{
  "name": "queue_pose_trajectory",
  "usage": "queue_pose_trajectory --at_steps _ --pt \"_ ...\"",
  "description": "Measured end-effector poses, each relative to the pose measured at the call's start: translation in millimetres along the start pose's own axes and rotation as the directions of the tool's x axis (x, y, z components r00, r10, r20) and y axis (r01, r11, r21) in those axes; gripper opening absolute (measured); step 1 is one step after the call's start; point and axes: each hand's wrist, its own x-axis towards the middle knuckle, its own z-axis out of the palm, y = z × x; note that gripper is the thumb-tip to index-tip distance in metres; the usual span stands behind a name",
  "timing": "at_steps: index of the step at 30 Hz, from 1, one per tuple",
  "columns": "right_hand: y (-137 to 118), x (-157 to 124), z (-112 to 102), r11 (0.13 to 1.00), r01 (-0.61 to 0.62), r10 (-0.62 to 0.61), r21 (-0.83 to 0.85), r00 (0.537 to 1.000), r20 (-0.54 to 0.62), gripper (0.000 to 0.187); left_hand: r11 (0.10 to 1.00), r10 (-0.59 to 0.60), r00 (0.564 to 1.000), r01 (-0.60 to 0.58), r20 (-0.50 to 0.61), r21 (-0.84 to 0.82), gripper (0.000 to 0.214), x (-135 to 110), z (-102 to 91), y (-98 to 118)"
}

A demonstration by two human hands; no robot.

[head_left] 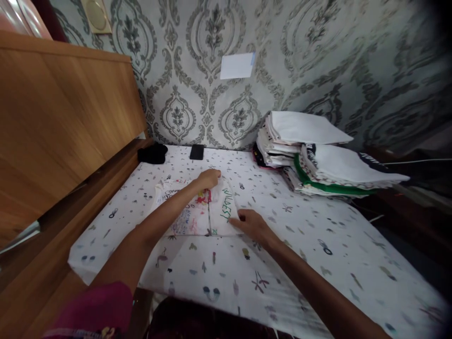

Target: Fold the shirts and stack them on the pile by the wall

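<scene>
A white printed T-shirt [197,221], partly folded, lies on the patterned cloth in front of me. Green lettering reading "WILDEST" runs down its right part, and black, blue and red print shows on its left part. My left hand [209,179] reaches across the shirt and is closed on its far edge near the right side. At the near right corner, my right hand [252,223] pinches the shirt's edge between thumb and fingers. Part of the print is hidden under my left forearm.
Two stacks of folded clothes, a taller one [303,127] and a lower one [349,165], stand at the back right. A black cloth item [152,154] and a dark flat object [197,152] lie near the wall. A wooden panel [67,117] borders the left side.
</scene>
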Motion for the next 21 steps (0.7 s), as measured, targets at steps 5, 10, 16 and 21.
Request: queue_pose_trajectory --at_steps 5,10,16,21 --pt "-0.2 -9.9 8.9 0.912 -0.031 0.05 0.409 0.998 -0.037 0.023 0.997 -0.016 0.997 0.022 0.077 -0.077 0.031 22.4 4.3 3.5" --pt "-25.2 -20.8 16.8 0.758 0.108 0.034 0.644 0.978 -0.205 0.016 0.958 -0.039 0.998 0.054 0.056 -0.283 0.015 16.1 -18.5 -14.0" --pt "-89.9 -28.5 39.5 0.808 0.402 -0.276 0.431 0.904 -0.325 0.003 0.795 -0.14 0.99 0.105 -0.012 -0.597 0.019 -40.3 -63.3 -83.2" --pt "-133.0 -23.3 83.6 0.838 0.505 -0.477 0.206 0.862 -0.172 0.014 0.621 -0.26 0.964 0.212 0.057 -0.754 0.029 -96.5 -64.2 -140.3"
